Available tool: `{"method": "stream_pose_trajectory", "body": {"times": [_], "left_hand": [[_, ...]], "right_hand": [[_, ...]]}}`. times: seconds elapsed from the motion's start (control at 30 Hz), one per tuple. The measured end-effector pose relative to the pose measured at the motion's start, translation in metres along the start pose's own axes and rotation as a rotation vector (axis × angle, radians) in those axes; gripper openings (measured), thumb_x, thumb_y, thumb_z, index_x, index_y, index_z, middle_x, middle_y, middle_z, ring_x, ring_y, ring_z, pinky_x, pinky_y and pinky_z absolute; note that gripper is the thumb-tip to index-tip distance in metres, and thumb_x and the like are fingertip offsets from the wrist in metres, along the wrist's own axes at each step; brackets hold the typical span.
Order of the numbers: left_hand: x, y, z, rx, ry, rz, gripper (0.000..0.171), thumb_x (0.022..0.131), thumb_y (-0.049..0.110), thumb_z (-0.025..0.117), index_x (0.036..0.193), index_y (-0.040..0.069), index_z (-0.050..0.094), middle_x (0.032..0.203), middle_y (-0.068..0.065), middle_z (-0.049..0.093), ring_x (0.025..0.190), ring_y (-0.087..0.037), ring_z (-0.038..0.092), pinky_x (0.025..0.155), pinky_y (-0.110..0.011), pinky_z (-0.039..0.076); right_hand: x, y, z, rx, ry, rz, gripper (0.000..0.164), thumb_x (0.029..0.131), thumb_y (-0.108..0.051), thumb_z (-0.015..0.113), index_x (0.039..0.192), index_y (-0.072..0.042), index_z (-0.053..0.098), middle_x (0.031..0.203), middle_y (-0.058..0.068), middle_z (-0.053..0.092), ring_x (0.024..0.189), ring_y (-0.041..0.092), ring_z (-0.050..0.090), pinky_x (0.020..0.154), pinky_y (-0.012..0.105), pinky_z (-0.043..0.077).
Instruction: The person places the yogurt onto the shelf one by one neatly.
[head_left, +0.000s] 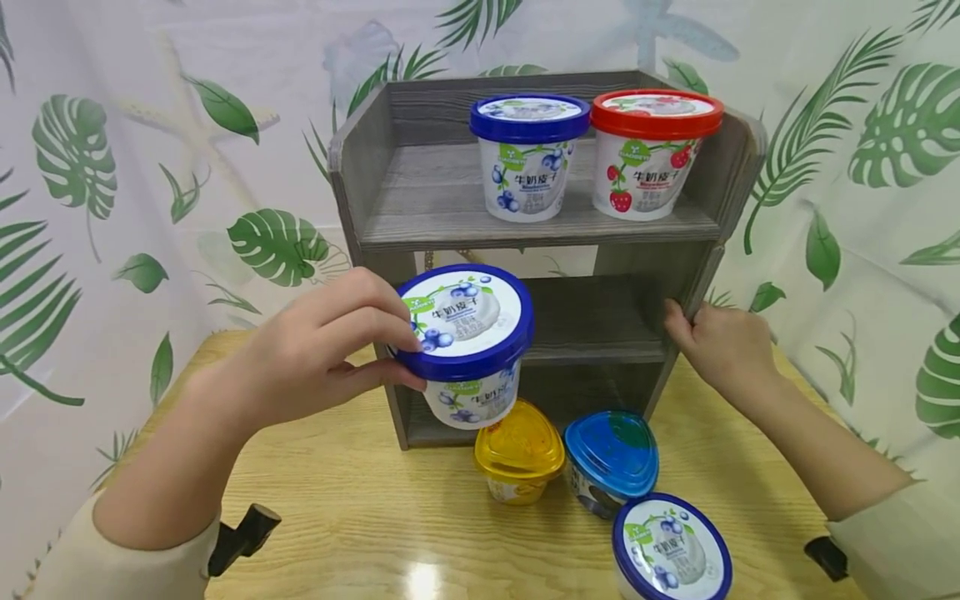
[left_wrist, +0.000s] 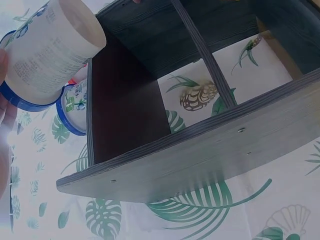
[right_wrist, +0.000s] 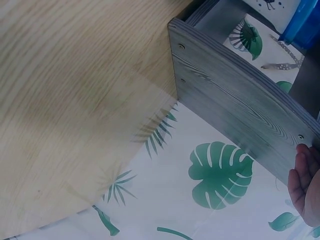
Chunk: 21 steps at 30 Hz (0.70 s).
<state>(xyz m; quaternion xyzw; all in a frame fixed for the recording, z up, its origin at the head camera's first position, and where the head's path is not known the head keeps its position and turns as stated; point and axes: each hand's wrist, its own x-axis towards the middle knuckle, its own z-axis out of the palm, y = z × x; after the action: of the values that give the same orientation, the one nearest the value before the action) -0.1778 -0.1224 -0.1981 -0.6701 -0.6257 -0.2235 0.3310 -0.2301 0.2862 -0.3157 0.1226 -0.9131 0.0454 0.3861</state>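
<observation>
My left hand (head_left: pixel 322 350) pinches a white tub with a dark blue lid (head_left: pixel 465 312) by its left edge, thumb below the rim and fingers over the lid. Blueberries are printed on this tub, which is held tilted in front of the shelf unit's middle level. Seen from the left wrist, the tub's pale base (left_wrist: pixel 82 22) faces the camera. With the thumb on the inner side and the fingers outside, my right hand (head_left: pixel 723 346) grips the right side panel of the grey wooden shelf unit (head_left: pixel 540 229). Its fingers (right_wrist: pixel 301 170) lie against the panel's outer face in the right wrist view.
On the top shelf stand another blue-lidded tub (head_left: pixel 528 158) and a red-lidded strawberry tub (head_left: pixel 652 158). A yellow-lidded cup (head_left: pixel 519 450), a light-blue-lidded cup (head_left: pixel 611 458) and a blue-lidded tub (head_left: pixel 672 550) stand on the wooden table (head_left: pixel 322 500). Leaf-print cloth (head_left: pixel 172 208) hangs behind.
</observation>
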Motion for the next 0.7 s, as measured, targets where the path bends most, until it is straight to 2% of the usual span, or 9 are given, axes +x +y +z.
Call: {"method": "stream_pose_trajectory", "body": {"times": [0.17, 0.37, 0.7], "left_hand": [[0.003, -0.003, -0.005, 0.028, -0.005, 0.006, 0.024, 0.087, 0.022, 0.066, 0.091, -0.002, 0.061, 0.089, -0.009, 0.057, 0.083, -0.020, 0.053, 0.077, -0.023, 0.047], [0.005, -0.007, -0.010, 0.015, -0.003, -0.046, 0.027, 0.090, 0.025, 0.061, 0.090, -0.002, 0.060, 0.088, -0.010, 0.057, 0.084, -0.020, 0.053, 0.079, -0.019, 0.045], [0.010, -0.017, -0.018, 0.053, 0.040, -0.067, 0.030, 0.091, 0.028, 0.059, 0.090, -0.003, 0.060, 0.089, -0.012, 0.058, 0.085, -0.022, 0.053, 0.082, -0.015, 0.044]], "right_hand": [[-0.001, 0.001, 0.001, -0.009, 0.003, 0.000, 0.074, 0.094, -0.060, 0.006, 0.042, -0.011, 0.027, 0.041, -0.002, 0.021, 0.034, 0.018, 0.023, 0.033, 0.029, 0.015], [0.002, -0.001, 0.004, -0.006, 0.022, -0.021, 0.075, 0.094, -0.061, 0.004, 0.044, -0.011, 0.028, 0.041, 0.000, 0.022, 0.034, 0.019, 0.024, 0.033, 0.029, 0.016], [0.001, -0.002, 0.003, -0.012, 0.019, -0.003, 0.075, 0.094, -0.061, 0.004, 0.042, -0.011, 0.027, 0.042, -0.002, 0.019, 0.034, 0.019, 0.022, 0.031, 0.030, 0.016]]}}
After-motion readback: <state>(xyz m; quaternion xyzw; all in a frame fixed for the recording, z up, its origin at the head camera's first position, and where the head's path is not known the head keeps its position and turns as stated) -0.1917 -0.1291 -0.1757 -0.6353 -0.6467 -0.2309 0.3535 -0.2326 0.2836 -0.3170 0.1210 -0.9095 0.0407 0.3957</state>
